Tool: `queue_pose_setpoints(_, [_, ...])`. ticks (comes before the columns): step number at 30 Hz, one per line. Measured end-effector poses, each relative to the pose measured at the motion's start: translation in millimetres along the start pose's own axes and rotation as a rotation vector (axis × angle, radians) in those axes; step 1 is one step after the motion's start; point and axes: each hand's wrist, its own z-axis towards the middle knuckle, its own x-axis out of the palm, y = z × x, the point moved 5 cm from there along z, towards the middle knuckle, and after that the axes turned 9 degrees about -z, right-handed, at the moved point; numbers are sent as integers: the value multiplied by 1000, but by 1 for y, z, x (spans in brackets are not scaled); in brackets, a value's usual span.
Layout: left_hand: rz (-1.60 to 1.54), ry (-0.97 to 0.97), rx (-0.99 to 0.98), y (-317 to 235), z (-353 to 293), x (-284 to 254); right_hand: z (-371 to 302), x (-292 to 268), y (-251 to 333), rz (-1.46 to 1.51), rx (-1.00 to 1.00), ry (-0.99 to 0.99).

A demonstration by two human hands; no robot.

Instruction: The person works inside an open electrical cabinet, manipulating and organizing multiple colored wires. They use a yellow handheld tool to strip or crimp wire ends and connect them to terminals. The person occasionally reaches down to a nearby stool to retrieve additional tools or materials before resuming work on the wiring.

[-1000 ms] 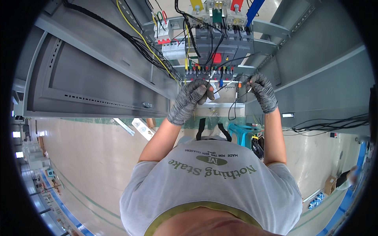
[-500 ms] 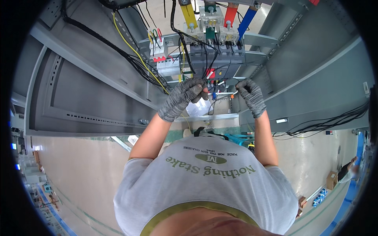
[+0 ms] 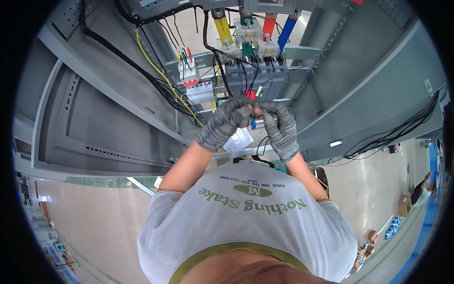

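The left hand [image 3: 230,119], in a grey knit glove, is curled closed with its fingertips around a thin wire [image 3: 258,91], whose white sleeve stands up just beyond them. The right hand [image 3: 280,130], gloved alike, bends inward with thumb and forefinger a little parted at their bases; its tips meet those of the left, and whether they pinch the wire too cannot be told. The wire is at the middle of the scene, inside a grey metal cabinet.

A blue piece [image 3: 253,124] shows just below the joined fingertips, and a clear plastic bag [image 3: 239,140] lies near the left hand. Beyond the hands sits a dark grey breaker block [image 3: 274,88], with yellow [image 3: 222,31], red [image 3: 268,26] and blue [image 3: 287,33] bars at its far side. To its left is a small white breaker [image 3: 188,74] with red at its near edge.

The cabinet's left panel [image 3: 113,116] carries a slotted rail; along the right panel [image 3: 378,102] runs a loose bundle of black cables [image 3: 378,142]. The room's floor [image 3: 104,213] is pale and glossy, with a green band [image 3: 97,181] at left. At far right a person [image 3: 418,191] is beside a cardboard box [image 3: 404,206].
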Motion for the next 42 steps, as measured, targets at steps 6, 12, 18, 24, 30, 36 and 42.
queue_pose_setpoints(6, [65, -55, 4, 1, -6, 19, -7, -11, 8, 6, -16, 0])
queue_pose_setpoints(12, [-33, -110, 65, 8, -8, 37, -6, -19, 16, 45, -91, -34])
queue_pose_setpoints(18, [-62, -100, 141, 18, -8, 50, -5, -31, 21, 50, -124, -101])
queue_pose_setpoints(24, [-70, -127, 134, 24, -11, 62, -9, -37, 18, 118, -61, -63])
queue_pose_setpoints(30, [-101, -146, 126, 29, -9, 66, -9, -44, 16, 108, -88, -53])
queue_pose_setpoints(36, [-241, -135, 206, 11, -17, 48, 10, -69, -35, 34, -23, -152])
queue_pose_setpoints(42, [-338, 29, 203, -26, -17, 29, -3, -52, -149, 279, 422, 347])
